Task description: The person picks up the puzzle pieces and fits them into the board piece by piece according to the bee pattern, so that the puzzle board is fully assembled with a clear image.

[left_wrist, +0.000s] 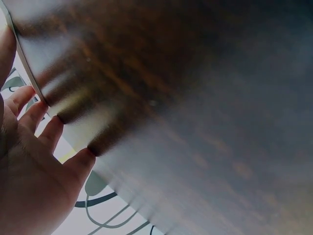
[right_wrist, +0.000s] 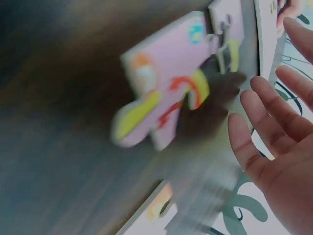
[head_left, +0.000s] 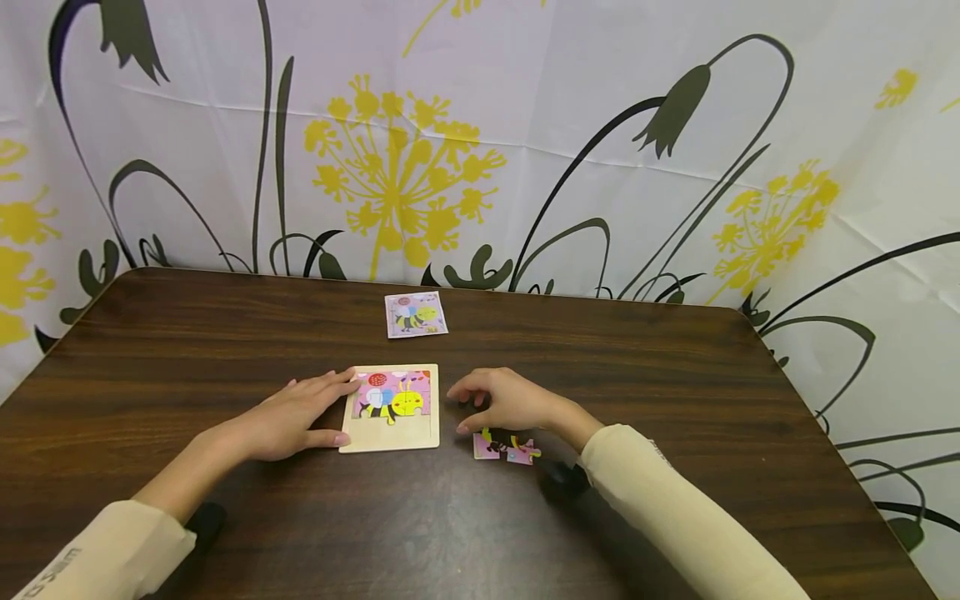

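Note:
A square wooden puzzle tray (head_left: 386,438) lies on the table in the head view. Its upper part is filled with joined pieces of a bee picture (head_left: 405,403), and bare wood shows along the bottom. My left hand (head_left: 296,418) rests at the tray's left edge, fingers spread, fingertips on the frame. To the right of the tray, my right hand (head_left: 512,402) hovers over loose pink puzzle pieces (head_left: 522,453), its fingers relaxed and holding nothing. In the right wrist view, a pink piece (right_wrist: 164,73) with yellow and red marks lies below those fingers.
Behind the tray lies a small picture card (head_left: 416,317) with the same bee. The dark wooden table (head_left: 300,533) reaches back to a flower-printed cloth (head_left: 525,167). Another piece (right_wrist: 154,210) shows at the bottom of the right wrist view.

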`<state>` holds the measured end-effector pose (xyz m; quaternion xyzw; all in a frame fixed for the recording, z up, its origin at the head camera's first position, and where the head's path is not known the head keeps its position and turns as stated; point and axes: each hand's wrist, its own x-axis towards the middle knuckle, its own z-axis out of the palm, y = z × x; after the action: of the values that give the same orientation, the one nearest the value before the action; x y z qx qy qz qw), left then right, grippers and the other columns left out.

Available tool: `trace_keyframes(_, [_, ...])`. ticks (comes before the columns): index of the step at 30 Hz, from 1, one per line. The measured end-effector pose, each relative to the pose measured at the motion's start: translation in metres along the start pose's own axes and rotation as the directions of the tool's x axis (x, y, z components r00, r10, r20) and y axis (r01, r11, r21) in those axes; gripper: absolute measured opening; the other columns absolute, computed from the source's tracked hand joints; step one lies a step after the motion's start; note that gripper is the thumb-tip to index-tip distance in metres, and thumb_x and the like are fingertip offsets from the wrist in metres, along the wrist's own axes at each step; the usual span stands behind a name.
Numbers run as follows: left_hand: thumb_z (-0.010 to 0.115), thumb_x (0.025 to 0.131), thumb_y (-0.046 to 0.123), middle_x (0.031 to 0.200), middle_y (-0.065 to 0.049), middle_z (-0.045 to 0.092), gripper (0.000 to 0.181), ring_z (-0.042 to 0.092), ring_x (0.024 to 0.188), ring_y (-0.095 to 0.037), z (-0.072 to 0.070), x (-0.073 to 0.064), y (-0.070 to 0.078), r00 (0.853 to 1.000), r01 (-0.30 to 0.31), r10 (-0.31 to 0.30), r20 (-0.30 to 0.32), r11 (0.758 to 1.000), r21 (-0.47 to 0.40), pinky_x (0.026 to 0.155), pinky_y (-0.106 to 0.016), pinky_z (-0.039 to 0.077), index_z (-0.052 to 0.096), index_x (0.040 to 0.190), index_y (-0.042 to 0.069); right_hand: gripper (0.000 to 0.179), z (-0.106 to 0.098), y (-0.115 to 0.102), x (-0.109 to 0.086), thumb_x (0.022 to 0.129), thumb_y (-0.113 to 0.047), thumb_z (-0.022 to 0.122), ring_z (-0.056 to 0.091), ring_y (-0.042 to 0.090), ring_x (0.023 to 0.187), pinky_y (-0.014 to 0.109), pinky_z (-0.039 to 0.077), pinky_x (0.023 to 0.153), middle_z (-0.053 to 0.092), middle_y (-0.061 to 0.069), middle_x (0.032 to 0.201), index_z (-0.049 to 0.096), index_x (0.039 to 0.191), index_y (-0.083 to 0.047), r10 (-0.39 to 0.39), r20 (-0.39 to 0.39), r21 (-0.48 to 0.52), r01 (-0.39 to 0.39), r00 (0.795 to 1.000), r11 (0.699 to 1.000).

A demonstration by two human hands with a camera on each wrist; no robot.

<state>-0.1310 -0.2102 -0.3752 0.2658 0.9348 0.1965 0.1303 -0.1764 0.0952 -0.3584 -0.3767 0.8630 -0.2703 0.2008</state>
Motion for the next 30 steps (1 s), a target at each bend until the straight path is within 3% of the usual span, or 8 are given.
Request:
trace_keyframes(8, [0.064,0.081,0.043,0.144,-0.022,0.027,0.076,0.026,0.129,-0.044,-0.001,0.000,0.002,1.000,-0.002,0.002,-0.005,1.000,0.000,0.095,-0.067,0.020,0.036,0.137,0.001,0.029,0.003,0.007,-0.024,0.077,-0.014,0.073,0.053,0.017,0.086,0.026,0.046,0.077,0.058,0.003,0.095,0.065,0.104,-0.006,-0.027,-0.019,-0.035,0.026,0.999,0.999])
trace_keyframes(15, [0.064,0.081,0.044,0.144,-0.023,0.027,0.076,0.025,0.129,-0.043,0.001,0.000,0.000,1.000,-0.001,0.001,-0.007,1.000,0.001,0.095,-0.067,0.020,0.036,0.137,0.002,0.027,0.009,0.009,-0.039,0.074,-0.016,0.076,0.053,0.016,0.087,0.027,0.045,0.078,0.058,0.000,0.094,0.065,0.097,-0.006,-0.001,-0.069,-0.070,-0.004,0.998,0.998])
trace_keyframes(30, [0.063,0.081,0.046,0.145,-0.021,0.026,0.077,0.024,0.130,-0.043,0.000,0.000,0.000,1.000,-0.001,0.001,0.007,1.000,-0.005,0.095,-0.067,0.019,0.035,0.138,0.002,0.023,0.026,0.011,-0.055,0.074,-0.016,0.076,0.046,0.015,0.087,0.026,0.041,0.074,0.053,-0.001,0.092,0.064,0.090,-0.006,-0.073,-0.205,-0.163,0.039,0.976,0.986])
